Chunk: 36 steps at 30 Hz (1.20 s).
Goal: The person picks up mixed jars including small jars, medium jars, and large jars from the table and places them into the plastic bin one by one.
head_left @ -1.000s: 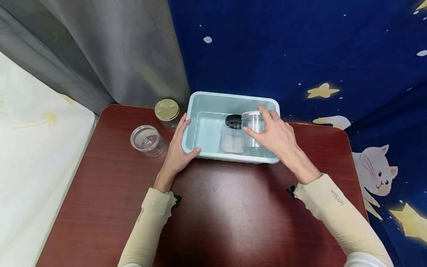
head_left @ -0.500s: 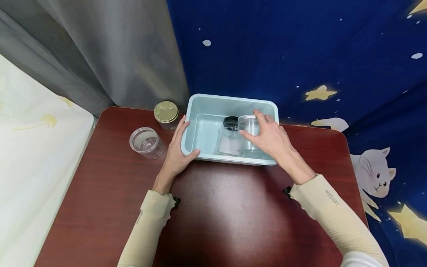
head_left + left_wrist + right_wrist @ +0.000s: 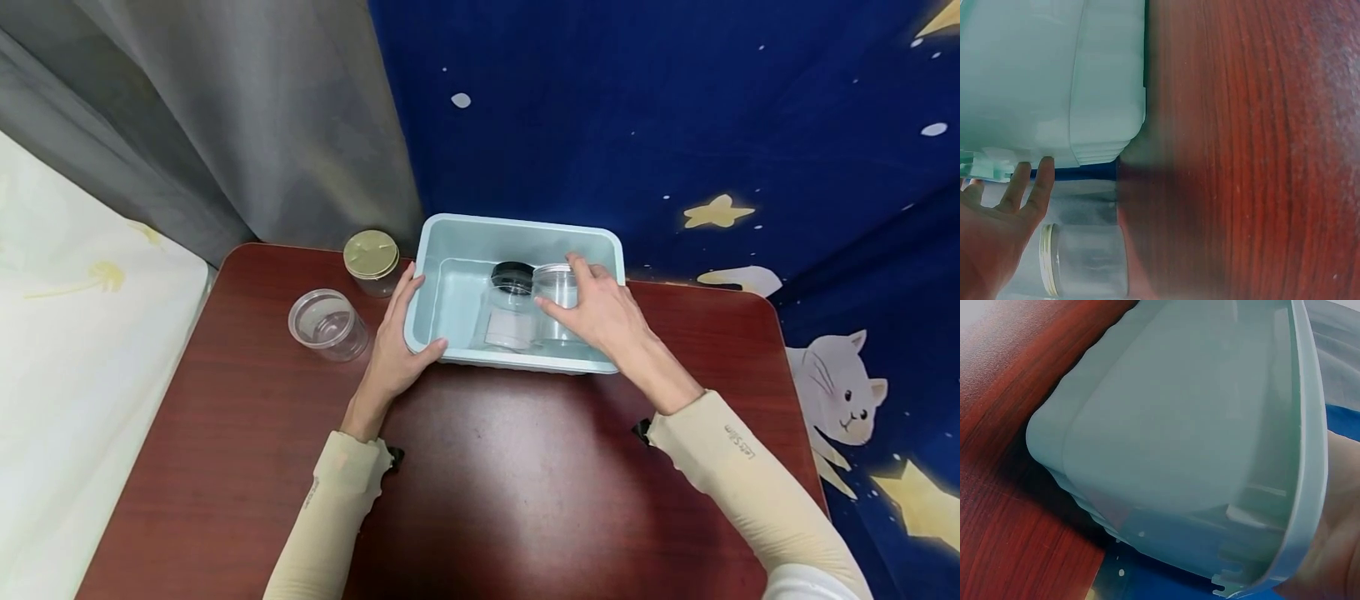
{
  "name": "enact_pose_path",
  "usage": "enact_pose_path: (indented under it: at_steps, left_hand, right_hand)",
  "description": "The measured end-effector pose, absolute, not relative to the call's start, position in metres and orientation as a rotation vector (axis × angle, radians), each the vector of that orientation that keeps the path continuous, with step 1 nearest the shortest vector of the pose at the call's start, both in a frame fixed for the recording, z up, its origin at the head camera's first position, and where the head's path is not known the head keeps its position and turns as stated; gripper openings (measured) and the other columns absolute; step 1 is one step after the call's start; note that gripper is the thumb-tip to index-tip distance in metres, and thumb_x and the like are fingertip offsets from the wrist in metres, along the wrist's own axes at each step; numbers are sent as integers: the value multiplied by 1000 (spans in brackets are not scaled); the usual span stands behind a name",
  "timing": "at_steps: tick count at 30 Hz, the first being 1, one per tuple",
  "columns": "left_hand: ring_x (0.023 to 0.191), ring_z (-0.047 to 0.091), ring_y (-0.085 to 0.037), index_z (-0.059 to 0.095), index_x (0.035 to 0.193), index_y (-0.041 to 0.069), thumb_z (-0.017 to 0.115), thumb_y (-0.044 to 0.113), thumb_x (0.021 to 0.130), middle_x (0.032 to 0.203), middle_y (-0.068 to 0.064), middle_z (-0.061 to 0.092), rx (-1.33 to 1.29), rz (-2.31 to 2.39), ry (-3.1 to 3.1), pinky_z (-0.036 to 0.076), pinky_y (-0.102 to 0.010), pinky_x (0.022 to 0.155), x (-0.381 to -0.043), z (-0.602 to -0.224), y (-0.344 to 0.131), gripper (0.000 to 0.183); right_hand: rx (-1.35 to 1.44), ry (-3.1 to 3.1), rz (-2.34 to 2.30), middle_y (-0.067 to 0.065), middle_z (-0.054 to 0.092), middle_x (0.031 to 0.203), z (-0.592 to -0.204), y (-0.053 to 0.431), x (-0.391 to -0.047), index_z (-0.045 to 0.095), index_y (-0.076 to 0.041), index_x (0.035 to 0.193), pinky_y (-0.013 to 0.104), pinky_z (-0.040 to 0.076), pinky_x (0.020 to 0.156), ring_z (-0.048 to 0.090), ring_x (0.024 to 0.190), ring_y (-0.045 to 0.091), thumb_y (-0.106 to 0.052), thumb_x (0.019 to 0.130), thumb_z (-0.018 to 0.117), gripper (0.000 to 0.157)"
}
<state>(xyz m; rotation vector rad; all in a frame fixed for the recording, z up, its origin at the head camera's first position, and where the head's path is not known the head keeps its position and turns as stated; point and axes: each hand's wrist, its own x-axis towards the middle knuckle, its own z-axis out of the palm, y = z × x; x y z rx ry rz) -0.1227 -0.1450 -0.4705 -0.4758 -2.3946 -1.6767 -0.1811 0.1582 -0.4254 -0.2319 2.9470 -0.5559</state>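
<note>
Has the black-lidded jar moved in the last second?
Yes. Judged against the tub, the black-lidded jar has shifted slightly left, nearer the left wall.

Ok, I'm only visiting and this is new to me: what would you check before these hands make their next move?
1. Bin braced: ok; the left hand touches its near left corner, thumb and fingers spread.
2. Jar held: ok; the right hand grips the silver-lidded jar around its upper part.
3. That jar's base lifted off the bin floor: cannot tell.
4. Room beside that jar: not ok; no clear gap shows between it and the black-lidded jar.
5. Other jars upright: ok; the gold-lidded jar and clear jar stand on the table, left of the bin.
</note>
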Motion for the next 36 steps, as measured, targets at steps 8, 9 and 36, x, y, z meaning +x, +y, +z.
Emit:
enact_pose_path:
  at_steps: [8, 9, 36]
  left_hand:
    - [147, 25, -28, 36, 150, 0, 77, 18, 78, 162, -18, 20, -464, -1688, -2400, 24, -54, 110, -122, -470, -145, 85]
    - [147, 25, -29, 36, 150, 0, 77, 18, 77, 162, -19, 20, -465, -1685, -2400, 24, -54, 110, -122, -470, -145, 85]
    - [147, 25, -27, 36, 149, -2, 77, 16, 76, 163, -13, 20, -457, -1694, -2393, 24, -52, 111, -124, -473, -145, 85]
  right_hand:
    - [-268, 2928, -518, 26, 52, 134, -429, 154, -181, 33, -11, 151, 56, 46, 90, 58, 112, 42, -67, 85, 61, 92]
    - [-268, 2923, -512, 27, 52, 133, -429, 154, -182, 33, -10, 151, 56, 46, 90, 59, 112, 42, -67, 85, 61, 91]
    - [-174, 2746, -350, 31, 51, 130, -435, 143, -186, 32, -3, 148, 52, 49, 87, 60, 106, 40, -64, 88, 61, 90]
